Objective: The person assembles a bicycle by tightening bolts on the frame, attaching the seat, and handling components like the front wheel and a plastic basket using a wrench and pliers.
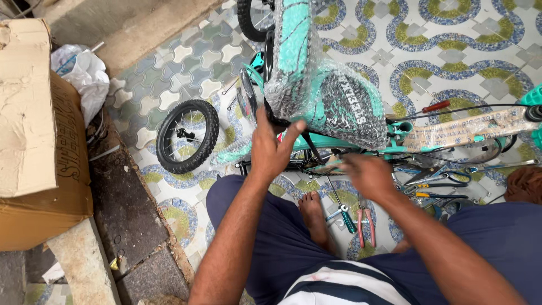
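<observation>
Turquoise bicycle frame [361,148] lies on patterned tile floor [451,51], saddle [333,101] under slick bubble wrap. Left hand [272,148] open, fingers spread against saddle underside. Right hand [368,176] blurred near frame tube, grip unclear. Frame likely stiff, fairly heavy; wrap slippery, so bare tube gives better hold. Loose wheel [187,135] nearby.

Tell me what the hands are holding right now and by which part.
The left hand rests on the lower edge of the plastic-wrapped black and teal bicycle seat; a closed grip cannot be told. The blurred right hand holds nothing visible.

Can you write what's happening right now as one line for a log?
left hand: open, touching wrapped bike | right hand: blurred, over frame | loose wheel: on floor | pliers: by foot
</observation>
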